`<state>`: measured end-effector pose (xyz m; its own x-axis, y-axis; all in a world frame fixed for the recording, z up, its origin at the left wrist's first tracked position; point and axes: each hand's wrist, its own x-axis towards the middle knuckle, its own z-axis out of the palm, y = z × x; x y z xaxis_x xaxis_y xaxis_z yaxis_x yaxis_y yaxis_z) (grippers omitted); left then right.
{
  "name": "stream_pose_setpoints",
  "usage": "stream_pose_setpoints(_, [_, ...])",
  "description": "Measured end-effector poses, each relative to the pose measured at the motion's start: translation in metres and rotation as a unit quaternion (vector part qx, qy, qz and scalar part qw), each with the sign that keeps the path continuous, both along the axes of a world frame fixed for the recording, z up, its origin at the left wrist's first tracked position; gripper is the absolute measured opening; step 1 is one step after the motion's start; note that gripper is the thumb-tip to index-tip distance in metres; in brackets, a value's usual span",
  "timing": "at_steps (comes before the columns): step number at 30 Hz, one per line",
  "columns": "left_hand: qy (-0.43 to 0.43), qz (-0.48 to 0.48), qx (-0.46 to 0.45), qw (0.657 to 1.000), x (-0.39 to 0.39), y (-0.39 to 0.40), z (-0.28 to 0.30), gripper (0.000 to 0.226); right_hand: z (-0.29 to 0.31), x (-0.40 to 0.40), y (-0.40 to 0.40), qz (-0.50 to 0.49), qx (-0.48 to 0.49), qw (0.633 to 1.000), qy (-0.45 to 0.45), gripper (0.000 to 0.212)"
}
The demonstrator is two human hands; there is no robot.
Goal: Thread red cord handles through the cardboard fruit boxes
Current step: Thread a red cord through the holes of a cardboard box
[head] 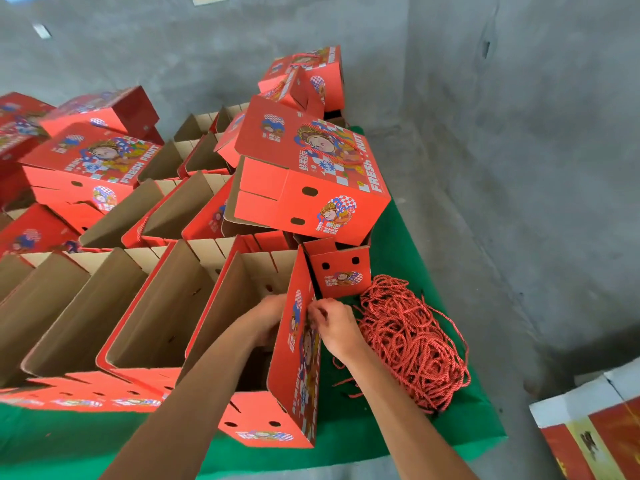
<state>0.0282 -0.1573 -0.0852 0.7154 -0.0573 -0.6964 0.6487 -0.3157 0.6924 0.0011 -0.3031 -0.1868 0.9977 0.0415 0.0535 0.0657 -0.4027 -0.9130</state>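
A: Green cloth [398,427] lies under both hands and covers the bench. What stands on it?

B: Rows of open red boxes [145,327], brown inside, run off to the left of the left hand. Beyond both hands, closed printed boxes [311,181] are piled up, one tilted on top of the open ones.

A: And the box being worked on?

B: That box [294,375] stands open just under the hands, at the right end of the nearest row. Its right wall rises between the two hands.

A: Where is the cord?

B: A loose heap of red cord [412,341] lies on the cloth just right of the right hand, touching the wrist side. A few strands trail under that forearm.

A: The left hand [268,317]?

B: It reaches inside the box, against the inner face of the wall. Its fingers curl there, but the wall hides what they hold, so I cannot tell its grip.

A: The right hand [334,327]?

B: It sits on the outer face of the same wall, near the top edge, fingers bent and pinched together at the cardboard. Something small seems nipped there; whether it is cord I cannot make out.
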Motion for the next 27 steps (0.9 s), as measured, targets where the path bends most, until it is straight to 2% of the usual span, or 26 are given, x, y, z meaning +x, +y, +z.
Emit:
stream_pose_setpoints(1, [-0.022, -0.017, 0.043, 0.999, 0.001, -0.004, -0.003, 0.030, 0.000, -0.001, 0.001, -0.004, -0.004, 1.000, -0.002, 0.021])
stream_pose_setpoints(2, [-0.032, -0.010, 0.066, 0.997, 0.002, -0.007, -0.005, 0.025, 0.001, -0.001, 0.001, -0.009, -0.002, 1.000, 0.004, 0.022])
stream_pose_setpoints(6, [-0.077, 0.006, 0.066, 0.995, 0.007, -0.007, -0.016, 0.031, 0.008, -0.003, -0.007, -0.011, 0.020, 0.999, 0.045, 0.021])
stream_pose_setpoints(8, [-0.075, 0.019, 0.039, 0.996, 0.008, -0.004, -0.018, 0.031, 0.009, -0.005, -0.016, 0.006, -0.054, 0.993, 0.104, 0.026])
stream_pose_setpoints(9, [-0.078, 0.024, 0.043, 0.996, 0.008, -0.004, -0.019, 0.030, 0.009, -0.007, -0.023, 0.014, -0.126, 0.983, 0.136, 0.026])
stream_pose_setpoints(11, [-0.112, -0.004, 0.121, 0.986, 0.010, -0.001, -0.016, 0.019, 0.013, -0.012, -0.044, -0.020, -0.279, 0.947, 0.161, 0.024])
stream_pose_setpoints(12, [-0.132, -0.039, 0.175, 0.975, 0.010, 0.000, -0.012, 0.018, 0.018, -0.014, -0.058, -0.054, -0.323, 0.932, 0.157, 0.024])
stream_pose_setpoints(14, [-0.160, -0.080, 0.242, 0.954, 0.007, 0.001, -0.001, 0.023, 0.032, -0.017, -0.088, -0.084, -0.325, 0.930, 0.151, 0.033])
stream_pose_setpoints(16, [-0.227, -0.042, 0.273, 0.934, 0.005, -0.001, 0.018, 0.030, 0.052, -0.016, -0.115, -0.078, -0.186, 0.964, 0.175, 0.043])
stream_pose_setpoints(18, [-0.366, 0.046, 0.261, 0.892, 0.002, -0.010, 0.039, 0.025, 0.079, -0.016, -0.129, -0.073, 0.047, 0.973, 0.215, 0.038])
stream_pose_setpoints(20, [-0.504, 0.057, 0.235, 0.829, -0.007, -0.028, 0.060, 0.023, 0.104, -0.013, -0.129, -0.054, 0.283, 0.930, 0.228, 0.030])
stream_pose_setpoints(22, [-0.581, -0.042, 0.239, 0.777, -0.018, -0.048, 0.071, 0.032, 0.124, -0.008, -0.118, -0.048, 0.463, 0.856, 0.224, 0.022])
stream_pose_setpoints(23, [-0.583, -0.093, 0.229, 0.774, -0.023, -0.059, 0.072, 0.037, 0.131, -0.006, -0.111, -0.051, 0.519, 0.825, 0.218, 0.018])
stream_pose_setpoints(24, [-0.559, -0.133, 0.200, 0.794, -0.029, -0.069, 0.072, 0.040, 0.135, -0.004, -0.103, -0.055, 0.559, 0.801, 0.209, 0.015])
stream_pose_setpoints(25, [-0.513, -0.159, 0.156, 0.829, -0.034, -0.077, 0.071, 0.042, 0.138, -0.002, -0.097, -0.055, 0.589, 0.781, 0.198, 0.013])
stream_pose_setpoints(27, [-0.415, -0.152, 0.056, 0.895, -0.045, -0.087, 0.067, 0.044, 0.139, -0.001, -0.088, -0.053, 0.625, 0.756, 0.189, 0.010])
